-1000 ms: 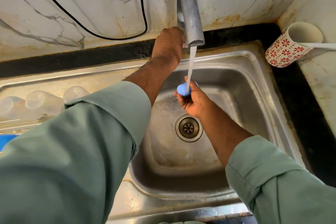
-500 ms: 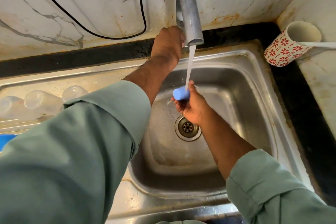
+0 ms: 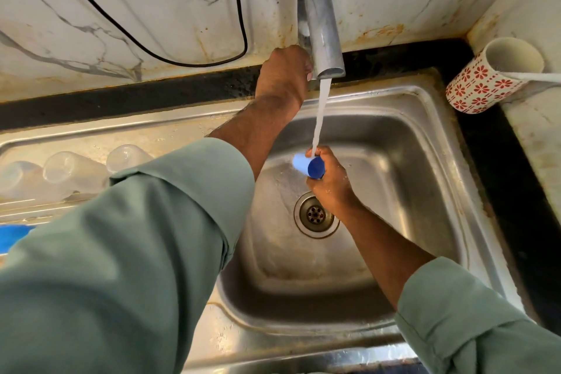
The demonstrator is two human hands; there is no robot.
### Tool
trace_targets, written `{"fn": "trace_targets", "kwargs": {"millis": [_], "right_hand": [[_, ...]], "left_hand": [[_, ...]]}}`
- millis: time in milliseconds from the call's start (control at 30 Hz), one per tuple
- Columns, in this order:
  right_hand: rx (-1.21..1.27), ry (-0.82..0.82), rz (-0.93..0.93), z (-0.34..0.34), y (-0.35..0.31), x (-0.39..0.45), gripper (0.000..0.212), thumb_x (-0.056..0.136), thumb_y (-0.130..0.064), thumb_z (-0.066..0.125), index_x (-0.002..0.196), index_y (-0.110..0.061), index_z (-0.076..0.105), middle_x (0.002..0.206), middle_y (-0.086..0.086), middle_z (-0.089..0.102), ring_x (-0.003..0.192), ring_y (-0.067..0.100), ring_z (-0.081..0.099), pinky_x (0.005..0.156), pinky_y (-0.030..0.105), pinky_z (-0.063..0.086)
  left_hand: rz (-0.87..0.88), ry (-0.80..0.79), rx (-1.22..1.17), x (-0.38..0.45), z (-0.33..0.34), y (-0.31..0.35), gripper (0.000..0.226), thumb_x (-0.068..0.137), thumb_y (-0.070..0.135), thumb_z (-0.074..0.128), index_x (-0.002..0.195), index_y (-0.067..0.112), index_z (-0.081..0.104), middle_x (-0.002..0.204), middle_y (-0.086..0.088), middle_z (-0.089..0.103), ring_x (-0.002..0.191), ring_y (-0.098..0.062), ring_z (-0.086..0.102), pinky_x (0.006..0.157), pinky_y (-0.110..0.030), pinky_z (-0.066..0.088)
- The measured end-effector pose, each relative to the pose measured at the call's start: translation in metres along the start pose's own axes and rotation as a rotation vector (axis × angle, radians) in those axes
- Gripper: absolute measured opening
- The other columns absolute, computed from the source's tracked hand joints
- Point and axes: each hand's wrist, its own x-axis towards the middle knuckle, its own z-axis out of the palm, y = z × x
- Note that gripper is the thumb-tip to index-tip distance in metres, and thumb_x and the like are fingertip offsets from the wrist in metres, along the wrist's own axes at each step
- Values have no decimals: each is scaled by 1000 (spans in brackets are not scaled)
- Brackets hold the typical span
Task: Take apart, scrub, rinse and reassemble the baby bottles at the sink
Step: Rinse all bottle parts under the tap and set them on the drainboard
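Small light-blue plastic bottle cap (image 3: 307,164), wet, lying sideways under the running stream at frame centre, above the steel sink basin (image 3: 394,179); right hand (image 3: 329,182) curled around it; left hand (image 3: 283,76) grips the chrome tap (image 3: 321,24) base; three clear plastic bottles (image 3: 76,171) lie at left on the drainboard.

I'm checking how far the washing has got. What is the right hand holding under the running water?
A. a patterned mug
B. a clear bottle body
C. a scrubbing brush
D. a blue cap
D: the right hand grips a blue cap in the stream from the tap, while the clear bottles lie on the drainboard to the left.
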Motion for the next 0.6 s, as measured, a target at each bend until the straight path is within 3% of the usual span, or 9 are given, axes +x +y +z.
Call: {"fn": "trace_targets", "kwargs": {"millis": [100, 200, 300, 467, 533, 600], "right_hand": [[-62, 47, -67, -1, -4, -4, 50, 79, 2, 72, 122, -20, 58, 117, -7, 55, 108, 11, 52, 87, 12, 42], [-218, 87, -116, 0, 0, -2, 54, 82, -12, 75, 131, -19, 55, 120, -5, 53, 113, 12, 47, 93, 26, 44], [-367, 30, -42, -1, 6, 1, 54, 85, -22, 71, 135, -24, 52, 121, -1, 56, 114, 19, 50, 94, 35, 49], [-369, 15, 33, -5, 6, 5, 46, 83, -27, 73, 126, -19, 59, 116, -3, 60, 105, 17, 57, 89, 34, 52], [-335, -2, 10, -7, 4, 8, 51, 83, -24, 74, 131, -21, 56, 117, -3, 56, 108, 16, 54, 89, 30, 49], [-303, -74, 47, -6, 4, 8, 49, 83, -22, 73, 129, -21, 57, 117, 2, 55, 104, 20, 59, 80, 20, 48]], "left_hand": [[0, -7, 17, 0, 0, 0, 19, 100, 12, 54, 114, 6, 63, 113, -13, 66, 104, -27, 64, 95, -38, 53], [-5, -4, -9, -1, 0, 1, 19, 99, 11, 54, 116, 4, 61, 114, -15, 65, 105, -28, 63, 96, -39, 53], [-13, -15, -23, -1, 0, 1, 22, 100, 11, 53, 119, 3, 59, 116, -16, 64, 108, -29, 62, 97, -40, 52], [-16, -23, 0, -1, 0, 0, 21, 99, 9, 54, 118, 4, 59, 116, -15, 64, 107, -28, 63, 96, -39, 52], [0, -22, 30, 1, -1, 1, 20, 99, 11, 55, 117, 4, 60, 115, -14, 65, 107, -27, 63, 96, -38, 52], [6, -2, 36, -2, -1, -1, 18, 100, 10, 53, 115, 5, 62, 113, -14, 66, 105, -27, 64, 94, -36, 53]]}}
